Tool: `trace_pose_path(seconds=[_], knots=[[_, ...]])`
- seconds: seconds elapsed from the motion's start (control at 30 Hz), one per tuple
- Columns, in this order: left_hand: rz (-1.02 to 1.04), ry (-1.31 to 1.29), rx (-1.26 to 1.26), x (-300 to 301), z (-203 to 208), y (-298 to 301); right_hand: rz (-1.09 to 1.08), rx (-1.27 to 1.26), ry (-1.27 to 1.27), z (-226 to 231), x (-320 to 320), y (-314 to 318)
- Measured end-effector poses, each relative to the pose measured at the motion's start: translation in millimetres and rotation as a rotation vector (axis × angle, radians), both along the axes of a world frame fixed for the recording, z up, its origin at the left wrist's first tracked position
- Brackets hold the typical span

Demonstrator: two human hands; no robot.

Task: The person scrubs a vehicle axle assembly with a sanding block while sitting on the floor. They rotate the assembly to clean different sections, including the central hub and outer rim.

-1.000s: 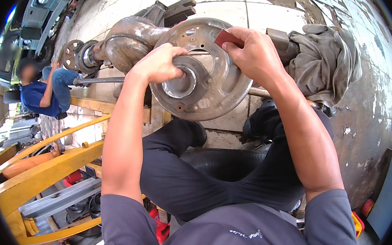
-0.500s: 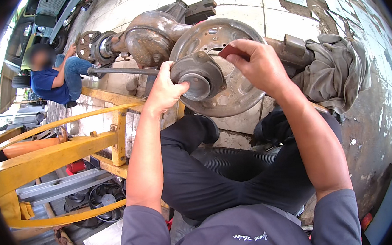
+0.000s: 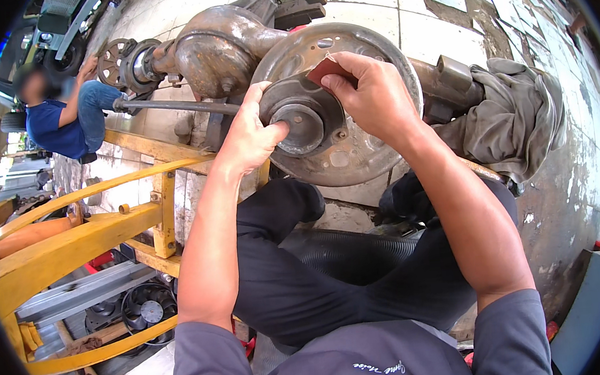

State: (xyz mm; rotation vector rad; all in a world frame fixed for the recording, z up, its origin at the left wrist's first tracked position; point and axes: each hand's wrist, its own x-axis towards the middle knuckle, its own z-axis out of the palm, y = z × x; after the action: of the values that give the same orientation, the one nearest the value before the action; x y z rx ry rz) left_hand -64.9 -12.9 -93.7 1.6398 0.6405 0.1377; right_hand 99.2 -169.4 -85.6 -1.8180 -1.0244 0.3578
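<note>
My left hand (image 3: pixel 248 134) grips the end of an axle shaft (image 3: pixel 174 107), its thumb over the round hub and its fingers behind the dark plate. That shaft end carries a cup-like round hub (image 3: pixel 302 129) and a dark metal retainer plate (image 3: pixel 318 101). My right hand (image 3: pixel 381 96) pinches a folded piece of red-brown sandpaper (image 3: pixel 324 70) against the plate's upper right edge. Behind both hands stands a large dished brake backing plate (image 3: pixel 375 155) with holes in it.
A rusty axle housing (image 3: pixel 216 56) lies beyond on the tiled floor. Grey cloth (image 3: pixel 513 118) drapes over its right end. To the left are a yellow metal frame (image 3: pixel 79 240) and a cooling fan (image 3: pixel 149 311). A seated person (image 3: pixel 62 121) works at the far left.
My right hand has moved left and down, bringing the sandpaper from above the plate onto its edge. The left hand keeps its hold on the shaft end. The view has shifted slightly.
</note>
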Motion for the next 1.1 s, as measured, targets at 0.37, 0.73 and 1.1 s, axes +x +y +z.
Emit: trace_pose_path(seconds=[0.37, 0.73, 1.1], knots=[[0.025, -0.034, 0.028, 0.4, -11.1, 0.6, 0.041, -0.25, -0.217, -4.5, 7.6, -30.0], [-0.063, -0.04, 0.135, 3.9, -14.3, 12.7, -0.072, -0.174, -0.042, 14.1, -0.7, -12.6], [-0.006, 0.046, 0.087, 1.7, -5.1, 6.8, 0.043, -0.385, -0.024, -14.1, 16.7, -48.8]])
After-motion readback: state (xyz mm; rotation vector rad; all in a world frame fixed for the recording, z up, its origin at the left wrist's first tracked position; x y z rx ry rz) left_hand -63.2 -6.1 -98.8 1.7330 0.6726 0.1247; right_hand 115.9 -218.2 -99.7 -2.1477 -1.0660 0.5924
